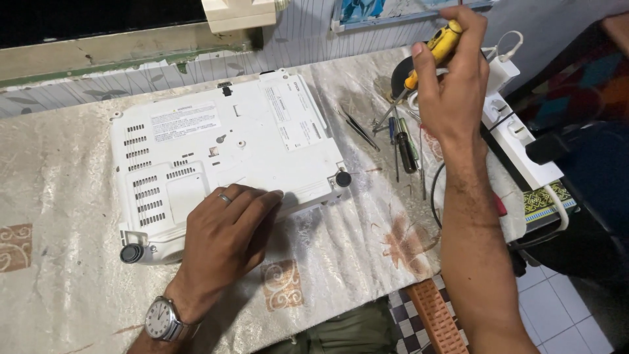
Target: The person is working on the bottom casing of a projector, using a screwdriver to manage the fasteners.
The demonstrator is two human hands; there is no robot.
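Observation:
A white projector [216,141] lies upside down on the cloth-covered table [59,210], its vented underside and labels facing up. My left hand [226,233], with a ring and a wristwatch, rests flat on the projector's near edge. My right hand [452,78] is raised at the upper right, closed around a yellow-handled screwdriver [440,46] whose metal tip points down and left toward the table.
Tweezers [359,128] and several more screwdrivers [406,147] lie on the cloth right of the projector. A white power strip [517,141] with plugged adapters runs along the table's right edge. An orange perforated block [436,318] and tiled floor lie below.

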